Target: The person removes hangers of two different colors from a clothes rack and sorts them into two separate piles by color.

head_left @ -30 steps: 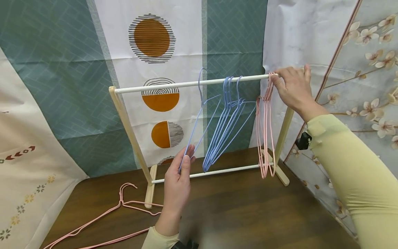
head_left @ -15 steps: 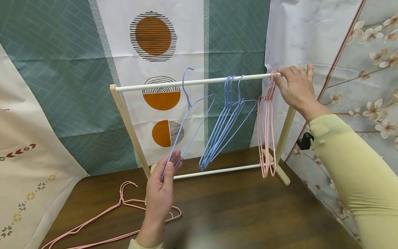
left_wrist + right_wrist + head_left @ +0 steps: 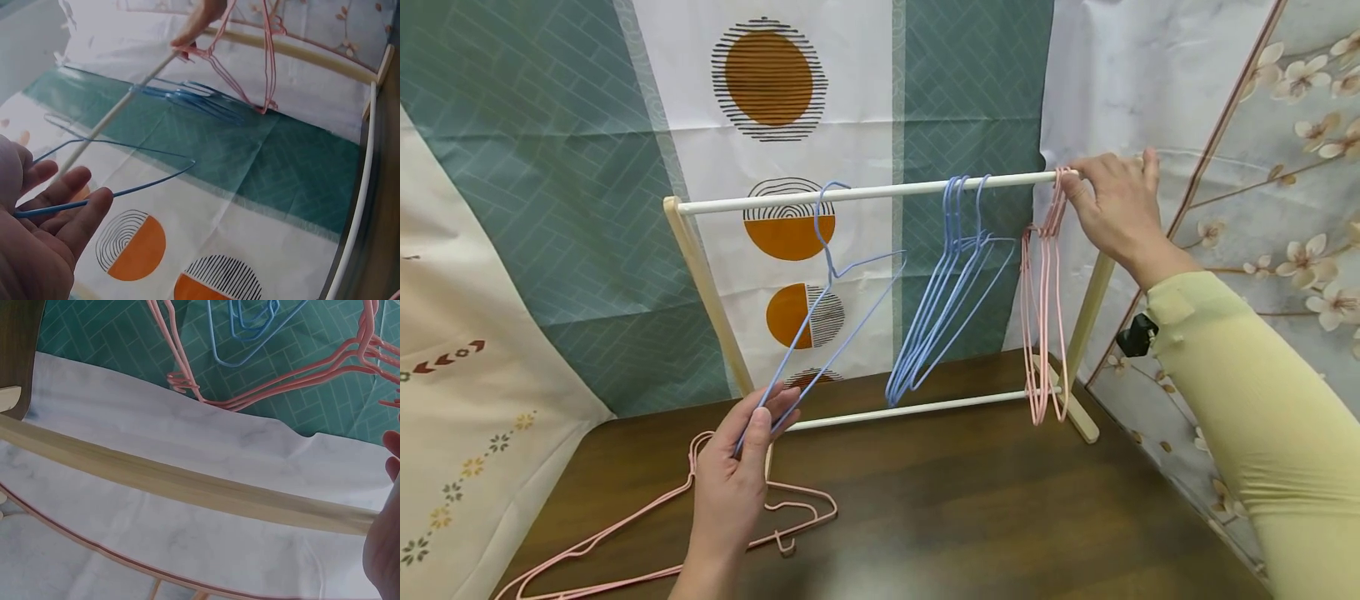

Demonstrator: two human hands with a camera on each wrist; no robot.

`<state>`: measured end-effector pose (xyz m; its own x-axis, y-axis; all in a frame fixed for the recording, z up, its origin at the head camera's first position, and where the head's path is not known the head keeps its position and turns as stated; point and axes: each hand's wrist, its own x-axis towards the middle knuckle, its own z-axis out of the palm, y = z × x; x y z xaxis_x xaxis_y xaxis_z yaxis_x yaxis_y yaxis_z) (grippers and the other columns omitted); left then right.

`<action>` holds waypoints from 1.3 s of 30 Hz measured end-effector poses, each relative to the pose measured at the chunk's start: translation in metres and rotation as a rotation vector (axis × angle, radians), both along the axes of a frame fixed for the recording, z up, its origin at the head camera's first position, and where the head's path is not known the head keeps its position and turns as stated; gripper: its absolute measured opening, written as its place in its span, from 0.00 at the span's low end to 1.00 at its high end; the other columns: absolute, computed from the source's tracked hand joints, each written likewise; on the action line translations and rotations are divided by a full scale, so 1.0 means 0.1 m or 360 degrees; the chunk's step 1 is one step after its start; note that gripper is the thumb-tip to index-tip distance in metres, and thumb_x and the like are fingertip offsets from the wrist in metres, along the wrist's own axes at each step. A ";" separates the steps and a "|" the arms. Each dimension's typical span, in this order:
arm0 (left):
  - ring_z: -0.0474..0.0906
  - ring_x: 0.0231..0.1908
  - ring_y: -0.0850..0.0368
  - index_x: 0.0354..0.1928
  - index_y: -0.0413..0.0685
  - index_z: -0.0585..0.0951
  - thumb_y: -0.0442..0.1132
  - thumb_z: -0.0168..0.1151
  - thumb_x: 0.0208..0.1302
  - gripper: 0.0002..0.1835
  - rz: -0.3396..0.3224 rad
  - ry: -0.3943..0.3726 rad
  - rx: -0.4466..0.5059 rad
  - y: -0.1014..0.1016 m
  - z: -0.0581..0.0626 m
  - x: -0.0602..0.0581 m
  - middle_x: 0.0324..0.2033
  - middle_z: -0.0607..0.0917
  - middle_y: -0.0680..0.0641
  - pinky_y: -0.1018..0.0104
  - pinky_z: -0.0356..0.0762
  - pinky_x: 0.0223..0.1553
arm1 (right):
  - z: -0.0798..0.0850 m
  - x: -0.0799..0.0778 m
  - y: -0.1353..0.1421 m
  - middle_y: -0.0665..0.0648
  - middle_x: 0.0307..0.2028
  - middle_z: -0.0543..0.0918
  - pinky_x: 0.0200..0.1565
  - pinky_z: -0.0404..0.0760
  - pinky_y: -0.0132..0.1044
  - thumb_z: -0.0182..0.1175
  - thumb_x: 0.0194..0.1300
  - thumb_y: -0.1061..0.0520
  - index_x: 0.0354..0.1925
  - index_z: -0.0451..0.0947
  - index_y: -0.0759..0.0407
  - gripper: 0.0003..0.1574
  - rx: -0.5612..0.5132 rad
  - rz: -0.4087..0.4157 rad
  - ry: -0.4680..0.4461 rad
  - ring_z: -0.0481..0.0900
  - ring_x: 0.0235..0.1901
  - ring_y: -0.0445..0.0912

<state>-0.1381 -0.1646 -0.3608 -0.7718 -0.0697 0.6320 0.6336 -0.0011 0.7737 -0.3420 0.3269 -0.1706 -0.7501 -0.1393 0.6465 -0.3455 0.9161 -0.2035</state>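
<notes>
My left hand (image 3: 733, 467) pinches the lower corner of a blue wire hanger (image 3: 832, 273) between thumb and fingers. The hanger's hook overlaps the white top rail (image 3: 887, 191) of a small clothes rack; whether it bears on the rail, I cannot tell. To its right, several blue hangers (image 3: 953, 221) hang bunched on the rail. At the far right end, several pink hangers (image 3: 1054, 208) hang close together. Beside those pink hooks, my right hand (image 3: 1116, 204) grips the end of the rack, fingers over the top. In the right wrist view only part of that hand (image 3: 384, 544) shows.
Pink hangers (image 3: 625, 581) lie on the brown table (image 3: 970, 508) at the front left, partly behind my left forearm. The rack's wooden right post (image 3: 187, 481) and white lower bar (image 3: 917, 409) stand near patterned cloth walls.
My left hand has moved left and down with the blue hanger. The hanger's hook shifted left along the rail, rising at first, then lowering. My right hand stays at the rack's end.
</notes>
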 end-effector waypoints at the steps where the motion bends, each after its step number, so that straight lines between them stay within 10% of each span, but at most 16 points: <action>1: 0.89 0.60 0.49 0.69 0.29 0.79 0.27 0.48 0.88 0.18 0.0010 -0.0014 -0.0010 -0.02 0.00 0.01 0.60 0.88 0.31 0.55 0.85 0.63 | 0.00 0.00 0.00 0.74 0.71 0.74 0.81 0.17 0.56 0.36 0.90 0.31 0.76 0.73 0.62 0.44 -0.0002 -0.0002 -0.0001 0.59 0.78 0.73; 17: 0.93 0.50 0.49 0.70 0.38 0.81 0.33 0.47 0.90 0.19 0.0027 -0.0251 -0.0097 -0.22 -0.12 0.18 0.56 0.91 0.35 0.63 0.85 0.61 | -0.04 0.00 -0.01 0.74 0.70 0.75 0.81 0.18 0.55 0.37 0.90 0.31 0.74 0.74 0.62 0.44 -0.0015 0.0022 0.0027 0.61 0.77 0.74; 39: 0.92 0.52 0.46 0.65 0.31 0.81 0.36 0.47 0.91 0.18 -0.0080 -0.0418 -0.0117 -0.05 -0.44 -0.03 0.52 0.92 0.36 0.53 0.91 0.51 | 0.00 -0.01 0.00 0.74 0.70 0.75 0.81 0.18 0.53 0.37 0.90 0.32 0.75 0.74 0.62 0.43 -0.0020 0.0006 0.0029 0.61 0.77 0.72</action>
